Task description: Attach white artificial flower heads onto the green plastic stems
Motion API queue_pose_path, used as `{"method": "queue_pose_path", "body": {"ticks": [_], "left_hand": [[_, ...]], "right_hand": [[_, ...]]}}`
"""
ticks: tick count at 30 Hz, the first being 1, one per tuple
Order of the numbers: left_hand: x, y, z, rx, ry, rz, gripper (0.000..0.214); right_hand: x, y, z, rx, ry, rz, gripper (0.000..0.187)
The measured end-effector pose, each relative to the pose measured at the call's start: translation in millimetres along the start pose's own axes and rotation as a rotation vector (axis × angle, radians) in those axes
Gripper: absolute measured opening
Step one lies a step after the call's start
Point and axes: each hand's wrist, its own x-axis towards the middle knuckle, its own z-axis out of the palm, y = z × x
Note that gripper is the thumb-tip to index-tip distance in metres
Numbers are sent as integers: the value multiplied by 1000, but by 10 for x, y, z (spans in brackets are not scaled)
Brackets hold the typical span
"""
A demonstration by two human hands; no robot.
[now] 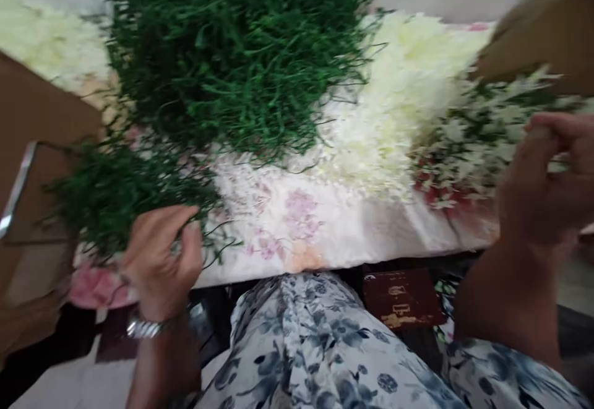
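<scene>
Head view: the left hand [162, 254] is nearest the small clump of greens [120, 192], which lies just beyond its knuckles and spreads sideways without a clear long axis; the big green heap [245, 68] sits farther forward and rightward. Left thumb and forefinger curl nearly together, forearm reaching forward; whether they pinch a stem, I cannot tell. The right hand [547, 180], fingers bent, is beside small white flowers [468, 140], its hold blurred.

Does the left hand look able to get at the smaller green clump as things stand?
Probably yes: the left hand is at the near edge of the smaller green clump, and nothing visible blocks the way. The brown cardboard stands off to the left.
</scene>
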Motion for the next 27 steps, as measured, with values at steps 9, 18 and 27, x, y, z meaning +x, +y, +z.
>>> {"method": "queue_pose_path", "body": {"ticks": [9, 18, 27], "left_hand": [[21, 125, -449, -275, 489, -161, 18], [-409, -350, -397, 42, 248, -67, 18], [-350, -207, -41, 343, -306, 34, 40]], "right_hand": [[-384, -1529, 175, 704, -452, -728, 22], [-654, -2702, 244, 742, -806, -940, 10], [-501, -2709, 282, 694, -912, -771, 17]]}}
